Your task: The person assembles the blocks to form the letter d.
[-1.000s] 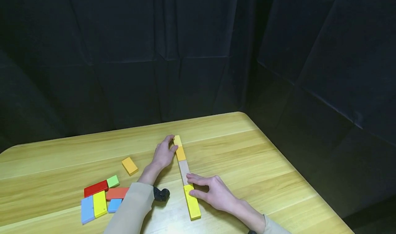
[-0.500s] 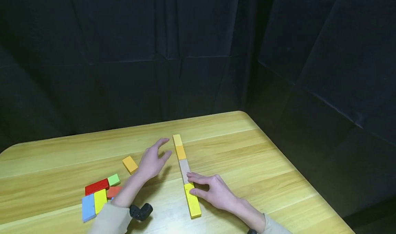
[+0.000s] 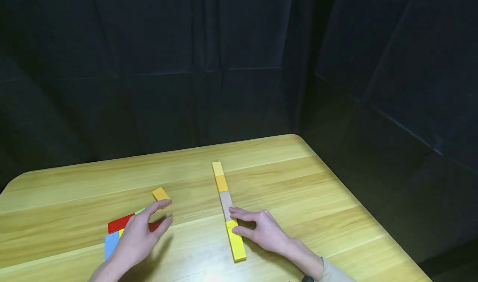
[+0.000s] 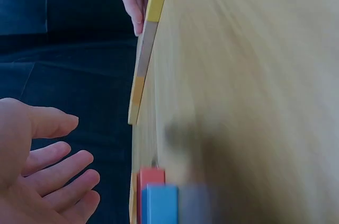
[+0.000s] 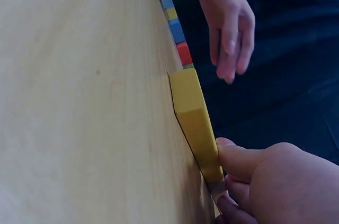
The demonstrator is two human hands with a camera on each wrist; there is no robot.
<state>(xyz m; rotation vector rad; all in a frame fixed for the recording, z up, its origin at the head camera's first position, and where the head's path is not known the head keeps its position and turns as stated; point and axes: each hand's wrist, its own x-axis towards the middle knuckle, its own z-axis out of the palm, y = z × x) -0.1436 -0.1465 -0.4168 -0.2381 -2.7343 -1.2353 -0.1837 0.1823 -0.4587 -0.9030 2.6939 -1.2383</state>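
A straight row of flat blocks runs away from me on the table. Nearest is a yellow block (image 3: 236, 245), then a pale grey one (image 3: 225, 200), an orange one (image 3: 221, 183) and a light yellow one (image 3: 218, 168) at the far end. My right hand (image 3: 266, 232) rests on the row, thumb on the yellow block and fingertips on the grey. My left hand (image 3: 136, 238) hovers with fingers apart, holding nothing, over a cluster of coloured blocks. It hides much of the cluster; a red block (image 3: 120, 223) and a light blue block (image 3: 111, 245) still show.
A loose orange block (image 3: 160, 193) lies beyond my left fingertips. Low in the left wrist view are a blue block (image 4: 162, 205) and a coral-red block (image 4: 152, 175). The wooden table (image 3: 306, 215) ends at dark curtains (image 3: 157, 108) behind and to the right.
My left hand has left the far end of the row and moved left and nearer, over the cluster. My right hand has stayed on the row, which looks unchanged.
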